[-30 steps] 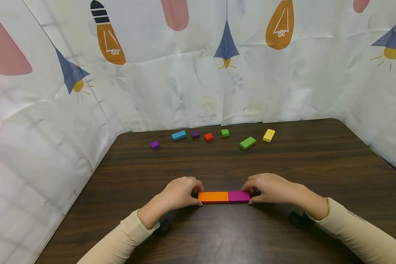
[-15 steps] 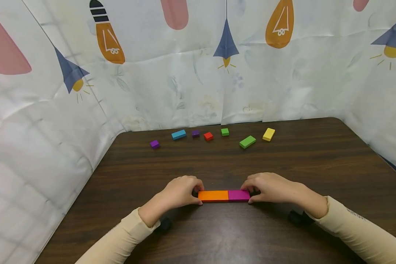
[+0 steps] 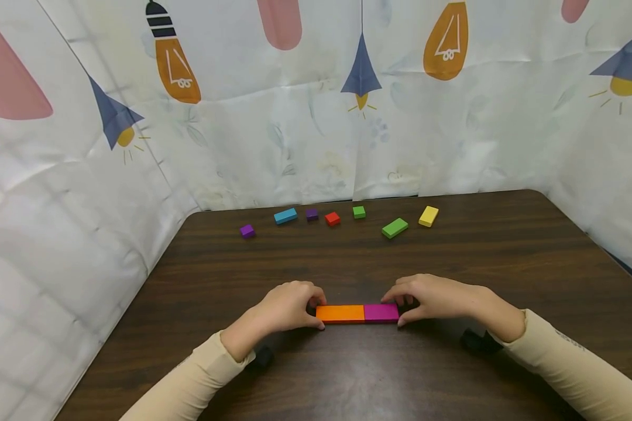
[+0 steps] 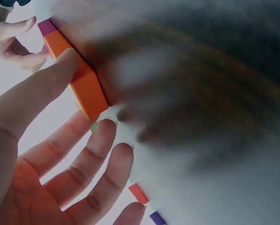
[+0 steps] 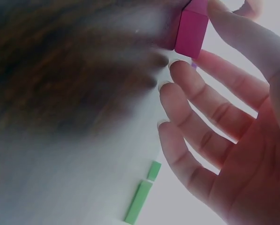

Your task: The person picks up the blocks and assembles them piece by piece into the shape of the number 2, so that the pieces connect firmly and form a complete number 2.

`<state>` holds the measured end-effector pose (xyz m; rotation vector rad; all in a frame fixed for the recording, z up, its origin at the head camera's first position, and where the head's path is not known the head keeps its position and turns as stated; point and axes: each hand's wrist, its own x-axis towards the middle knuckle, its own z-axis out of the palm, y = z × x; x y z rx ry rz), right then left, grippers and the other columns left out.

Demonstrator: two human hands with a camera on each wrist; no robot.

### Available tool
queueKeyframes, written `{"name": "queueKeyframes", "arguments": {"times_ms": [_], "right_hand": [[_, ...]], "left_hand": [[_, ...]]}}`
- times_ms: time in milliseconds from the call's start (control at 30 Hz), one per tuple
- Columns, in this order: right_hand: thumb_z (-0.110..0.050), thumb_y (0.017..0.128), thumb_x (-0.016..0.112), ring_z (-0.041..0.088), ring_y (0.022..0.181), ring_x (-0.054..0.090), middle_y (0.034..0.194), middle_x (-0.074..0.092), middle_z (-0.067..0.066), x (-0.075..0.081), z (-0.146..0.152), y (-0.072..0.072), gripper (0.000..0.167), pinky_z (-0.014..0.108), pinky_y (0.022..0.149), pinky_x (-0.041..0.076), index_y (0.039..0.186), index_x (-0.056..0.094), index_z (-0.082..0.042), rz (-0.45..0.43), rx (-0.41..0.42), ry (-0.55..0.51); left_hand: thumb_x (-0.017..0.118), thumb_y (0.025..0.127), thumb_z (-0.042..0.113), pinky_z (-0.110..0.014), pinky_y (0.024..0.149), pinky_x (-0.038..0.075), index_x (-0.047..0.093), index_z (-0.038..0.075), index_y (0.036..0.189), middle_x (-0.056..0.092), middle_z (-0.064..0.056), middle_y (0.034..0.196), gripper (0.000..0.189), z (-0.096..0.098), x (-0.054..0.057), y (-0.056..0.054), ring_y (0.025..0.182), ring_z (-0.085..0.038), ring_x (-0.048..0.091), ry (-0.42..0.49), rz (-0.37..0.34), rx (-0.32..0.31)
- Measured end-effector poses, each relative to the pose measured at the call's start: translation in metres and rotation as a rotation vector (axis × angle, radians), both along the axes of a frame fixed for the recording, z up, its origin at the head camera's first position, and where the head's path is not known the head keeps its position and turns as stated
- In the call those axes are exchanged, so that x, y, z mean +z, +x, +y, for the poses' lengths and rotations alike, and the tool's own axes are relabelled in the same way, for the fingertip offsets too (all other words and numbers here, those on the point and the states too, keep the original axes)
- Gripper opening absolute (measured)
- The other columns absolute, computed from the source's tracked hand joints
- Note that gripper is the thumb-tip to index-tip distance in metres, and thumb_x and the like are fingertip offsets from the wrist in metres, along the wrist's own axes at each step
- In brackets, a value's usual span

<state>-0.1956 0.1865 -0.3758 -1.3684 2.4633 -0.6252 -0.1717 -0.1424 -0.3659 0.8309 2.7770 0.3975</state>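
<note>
Since half a second ago, the thumb and forefinger of the right hand (image 3: 426,297) have parted a little around the magenta block (image 3: 381,313), while the orange block (image 3: 340,314) and the left hand (image 3: 294,305) look unmoved. Both blocks lie flat near the middle of the table (image 3: 347,374), end to end and touching, with their long sides in one straight line. The left thumb and forefinger pinch the orange block's outer end across its near and far sides; the other fingers are spread, off the block. That grip probably steadies the orange block and keeps the join from slipping. At the opposite end, the right thumb and forefinger straddle the magenta block, slightly wider than it is, and the remaining fingers fan apart beside it; I cannot tell whether either tip presses on it. Holding only the outer ends seems to leave the seam free and lets the pair be squeezed inward.

Farther off, toward the back edge, lie loose blocks, well apart from the hands: purple block (image 3: 247,231), blue block (image 3: 285,216), dark purple block (image 3: 312,214), red block (image 3: 333,218), small green block (image 3: 359,212), longer green block (image 3: 395,228) and yellow block (image 3: 429,216). Behind them hangs a printed cloth (image 3: 295,146).
</note>
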Motion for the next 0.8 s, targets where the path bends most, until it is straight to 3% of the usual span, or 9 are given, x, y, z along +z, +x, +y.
{"name": "queueKeyframes", "arguments": {"times_ms": [300,433,800], "right_hand": [[-0.035,0.096,0.074,0.004,0.081,0.052,0.099,0.055,-0.011,0.0,0.0,-0.004,0.056,0.024,0.071,0.048,0.144,0.058,-0.013,-0.091,0.002,0.003],[-0.033,0.097,0.074,0.004,0.08,0.052,0.099,0.056,-0.011,0.0,0.0,-0.007,0.056,0.024,0.071,0.049,0.147,0.056,-0.016,-0.115,0.035,0.002],[-0.031,0.099,0.071,0.002,0.08,0.051,0.095,0.052,-0.012,0.0,0.0,-0.008,0.05,0.021,0.071,0.047,0.146,0.058,-0.021,-0.07,0.123,0.015]], "left_hand": [[0.085,0.085,0.035,-0.037,0.076,0.052,0.075,0.017,0.104,0.068,0.005,0.099,0.028,-0.006,0.009,-0.01,0.086,-0.016,0.06,0.058,0.022,-0.002],[0.084,0.087,0.033,-0.036,0.077,0.052,0.075,0.014,0.108,0.068,0.003,0.099,0.03,-0.006,0.015,-0.021,0.088,-0.019,0.061,0.099,0.02,0.01],[0.081,0.091,0.025,-0.036,0.081,0.052,0.072,0.007,0.122,0.069,-0.008,0.111,0.037,0.0,0.022,-0.053,0.098,-0.026,0.064,0.223,-0.016,-0.001]]}}
